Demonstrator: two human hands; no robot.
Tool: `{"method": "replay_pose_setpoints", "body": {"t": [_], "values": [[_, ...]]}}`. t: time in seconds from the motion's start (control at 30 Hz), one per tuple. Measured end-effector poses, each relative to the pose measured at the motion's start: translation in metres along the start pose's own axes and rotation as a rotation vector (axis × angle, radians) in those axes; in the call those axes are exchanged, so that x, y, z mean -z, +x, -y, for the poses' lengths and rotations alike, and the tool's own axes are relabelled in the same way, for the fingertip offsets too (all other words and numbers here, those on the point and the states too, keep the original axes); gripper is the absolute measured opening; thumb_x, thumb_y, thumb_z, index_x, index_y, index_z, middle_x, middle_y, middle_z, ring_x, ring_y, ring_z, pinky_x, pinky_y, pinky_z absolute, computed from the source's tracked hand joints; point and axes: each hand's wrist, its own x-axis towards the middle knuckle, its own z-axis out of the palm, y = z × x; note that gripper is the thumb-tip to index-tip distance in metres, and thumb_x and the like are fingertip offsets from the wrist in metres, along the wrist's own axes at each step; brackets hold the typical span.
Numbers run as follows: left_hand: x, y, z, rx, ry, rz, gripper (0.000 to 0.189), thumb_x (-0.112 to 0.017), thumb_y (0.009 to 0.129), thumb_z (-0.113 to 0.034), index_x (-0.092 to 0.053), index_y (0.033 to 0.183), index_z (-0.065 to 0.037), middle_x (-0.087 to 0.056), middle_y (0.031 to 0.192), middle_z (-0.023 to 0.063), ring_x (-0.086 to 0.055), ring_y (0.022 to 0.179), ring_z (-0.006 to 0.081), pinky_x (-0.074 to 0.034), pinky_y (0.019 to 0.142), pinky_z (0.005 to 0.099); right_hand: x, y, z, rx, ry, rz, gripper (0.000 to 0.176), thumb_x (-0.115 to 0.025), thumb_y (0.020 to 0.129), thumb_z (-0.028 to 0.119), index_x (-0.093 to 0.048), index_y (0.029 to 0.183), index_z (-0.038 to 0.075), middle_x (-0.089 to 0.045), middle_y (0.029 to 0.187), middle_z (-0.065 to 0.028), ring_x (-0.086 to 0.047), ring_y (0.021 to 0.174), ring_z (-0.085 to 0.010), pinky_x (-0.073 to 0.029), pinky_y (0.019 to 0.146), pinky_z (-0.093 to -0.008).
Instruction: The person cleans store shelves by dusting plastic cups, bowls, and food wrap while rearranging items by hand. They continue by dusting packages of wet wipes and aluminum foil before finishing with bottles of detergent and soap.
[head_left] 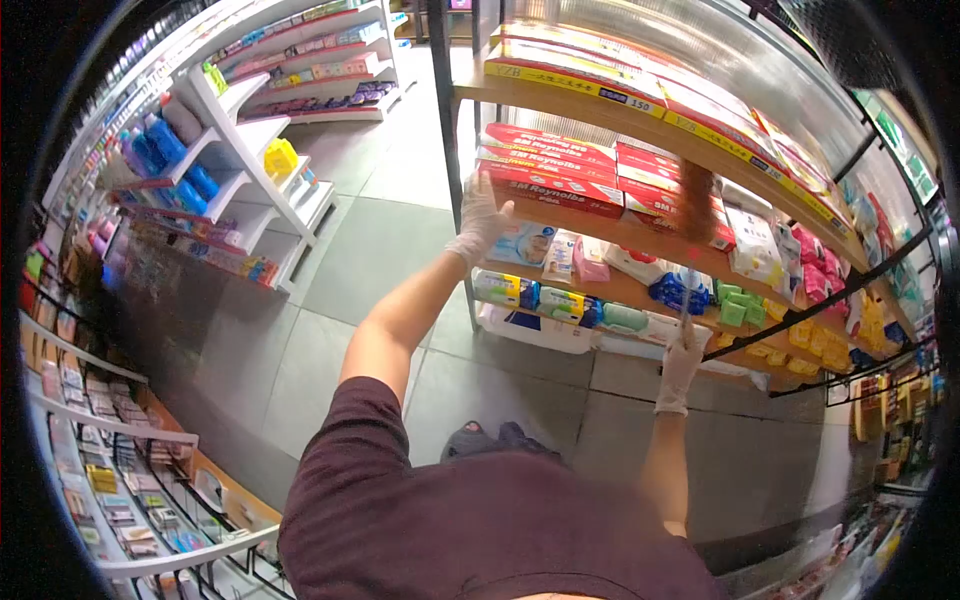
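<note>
My left hand point(481, 218), in a white glove, is raised with its fingers spread and rests against the left end of a stack of red Reynolds boxes point(555, 170) on a wooden shelf point(640, 238). My right hand point(681, 366), also gloved, grips the thin handle of a duster. The duster's brown fluffy head point(697, 200) is up against the red boxes further right on the same shelf.
The shelf above holds more long red and yellow boxes point(600, 75). Lower shelves carry wipes, sponges and colourful packets point(735, 300). A white shelving unit with blue bottles point(175, 150) stands to the left across a grey tiled aisle point(360, 250). Racks of small goods point(110, 470) fill the lower left.
</note>
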Motion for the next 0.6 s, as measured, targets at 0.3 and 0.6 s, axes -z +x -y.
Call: {"method": "replay_pose_setpoints", "body": {"t": [0.3,0.6], "values": [[-0.048,-0.003,0.009,-0.207,0.297,-0.012,0.088,-0.064,0.076,-0.047,-0.026,0.144,-0.006,-0.022,0.15,0.0146,-0.019,0.139,0.0306,-0.007,0.111,0.0568,-0.039,-0.011,0.016,0.079,-0.264,0.319,0.029,-0.049,0.093,0.016,-0.063,0.111,-0.002,-0.068,0.094,-0.0179,-0.062,0.084,-0.0218,-0.048,0.076,-0.0357],[-0.031,0.0,0.012,-0.18,0.343,0.051,0.094,-0.067,0.071,-0.046,-0.024,0.145,-0.007,-0.022,0.151,0.0059,-0.019,0.14,0.0273,-0.009,0.11,0.059,-0.033,-0.05,-0.012,0.269,-0.442,0.062,0.026,-0.053,0.09,0.012,-0.062,0.114,0.012,-0.054,0.07,-0.0138,-0.052,0.061,-0.0233,-0.044,0.058,-0.0365]]}}
